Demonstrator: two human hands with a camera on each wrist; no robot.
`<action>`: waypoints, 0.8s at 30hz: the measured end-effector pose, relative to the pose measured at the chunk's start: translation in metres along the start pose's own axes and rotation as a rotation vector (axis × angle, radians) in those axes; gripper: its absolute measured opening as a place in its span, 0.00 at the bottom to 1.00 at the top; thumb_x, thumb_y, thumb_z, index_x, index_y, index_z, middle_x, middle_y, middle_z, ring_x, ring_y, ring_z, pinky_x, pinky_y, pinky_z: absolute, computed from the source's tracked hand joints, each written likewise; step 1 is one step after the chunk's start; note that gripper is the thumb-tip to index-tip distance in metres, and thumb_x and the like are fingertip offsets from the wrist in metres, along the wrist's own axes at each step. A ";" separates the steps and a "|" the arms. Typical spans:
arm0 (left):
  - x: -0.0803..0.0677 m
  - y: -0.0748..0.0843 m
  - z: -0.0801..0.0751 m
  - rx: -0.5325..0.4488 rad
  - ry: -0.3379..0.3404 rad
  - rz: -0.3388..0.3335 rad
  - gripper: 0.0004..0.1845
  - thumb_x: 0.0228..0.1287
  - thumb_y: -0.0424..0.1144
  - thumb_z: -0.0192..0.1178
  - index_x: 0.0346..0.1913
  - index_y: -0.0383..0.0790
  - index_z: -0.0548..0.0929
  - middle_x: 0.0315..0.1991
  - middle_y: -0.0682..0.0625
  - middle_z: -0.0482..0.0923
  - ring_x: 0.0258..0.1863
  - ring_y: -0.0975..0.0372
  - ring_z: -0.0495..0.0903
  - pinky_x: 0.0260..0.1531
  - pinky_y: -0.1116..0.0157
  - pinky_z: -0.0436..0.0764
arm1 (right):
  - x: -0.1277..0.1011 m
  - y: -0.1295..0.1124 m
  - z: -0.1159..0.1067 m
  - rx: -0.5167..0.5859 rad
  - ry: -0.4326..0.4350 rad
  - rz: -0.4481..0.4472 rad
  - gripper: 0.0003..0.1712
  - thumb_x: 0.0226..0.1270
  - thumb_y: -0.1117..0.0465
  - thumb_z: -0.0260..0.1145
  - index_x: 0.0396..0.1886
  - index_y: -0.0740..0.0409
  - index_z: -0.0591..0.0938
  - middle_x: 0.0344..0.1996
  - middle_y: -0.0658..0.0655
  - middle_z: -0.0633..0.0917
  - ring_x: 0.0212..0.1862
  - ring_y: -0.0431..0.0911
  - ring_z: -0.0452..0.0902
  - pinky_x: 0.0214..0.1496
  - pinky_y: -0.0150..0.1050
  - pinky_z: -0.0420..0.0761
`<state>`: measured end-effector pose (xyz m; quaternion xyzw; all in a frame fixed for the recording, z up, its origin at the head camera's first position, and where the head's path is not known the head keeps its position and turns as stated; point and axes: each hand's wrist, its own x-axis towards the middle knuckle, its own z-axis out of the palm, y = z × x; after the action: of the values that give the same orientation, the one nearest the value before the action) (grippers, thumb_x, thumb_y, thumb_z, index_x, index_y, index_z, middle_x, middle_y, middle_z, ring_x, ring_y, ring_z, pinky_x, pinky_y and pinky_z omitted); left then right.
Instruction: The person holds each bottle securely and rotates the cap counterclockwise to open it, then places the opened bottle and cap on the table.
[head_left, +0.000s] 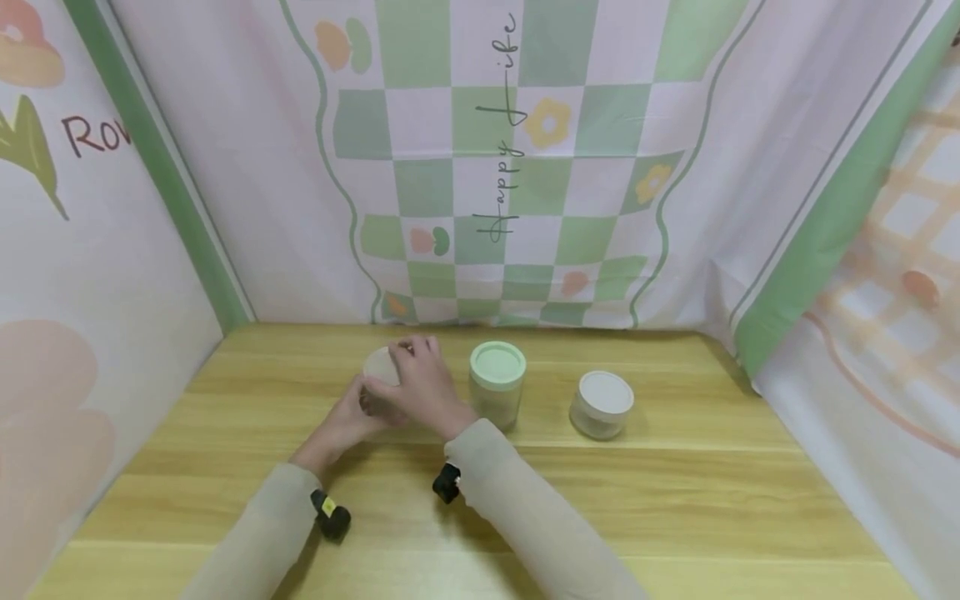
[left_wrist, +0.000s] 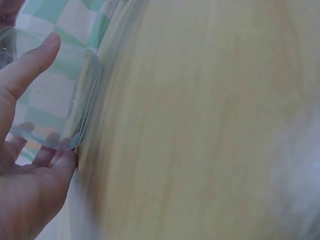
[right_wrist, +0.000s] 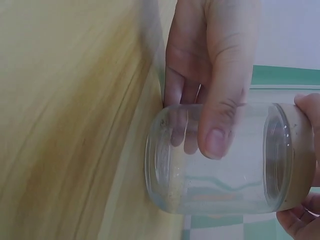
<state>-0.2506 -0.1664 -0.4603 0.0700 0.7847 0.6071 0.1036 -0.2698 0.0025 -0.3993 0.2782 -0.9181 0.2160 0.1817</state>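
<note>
A clear glass jar (right_wrist: 235, 172) stands upright at the left of the table in the head view, its base right at the wood. My left hand (head_left: 347, 423) grips its body, with the thumb across the near side and the fingers around the far side. On top sits a beige lid (right_wrist: 300, 155), which my right hand (head_left: 429, 385) grips by its rim from above. In the head view the hands hide most of the glass. The left wrist view shows clear walls, with the jar's lower part (left_wrist: 55, 95) between thumb and fingers.
Just right of my right hand stands a taller jar with a green lid (head_left: 498, 365). Farther right is a short jar with a white lid (head_left: 604, 393). The wooden table (head_left: 675, 508) ends at a patterned curtain (head_left: 487, 183), with more curtains along both sides.
</note>
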 end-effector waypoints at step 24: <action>0.003 -0.002 -0.003 0.000 -0.047 0.069 0.55 0.58 0.42 0.75 0.79 0.46 0.47 0.77 0.42 0.51 0.74 0.42 0.52 0.69 0.36 0.54 | 0.011 0.007 -0.004 0.111 -0.095 -0.011 0.39 0.63 0.37 0.70 0.64 0.62 0.79 0.58 0.60 0.77 0.58 0.53 0.66 0.58 0.42 0.74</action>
<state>-0.2539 -0.1694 -0.4613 0.1112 0.7791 0.6086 0.1012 -0.2816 0.0055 -0.3934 0.3028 -0.9108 0.2519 0.1232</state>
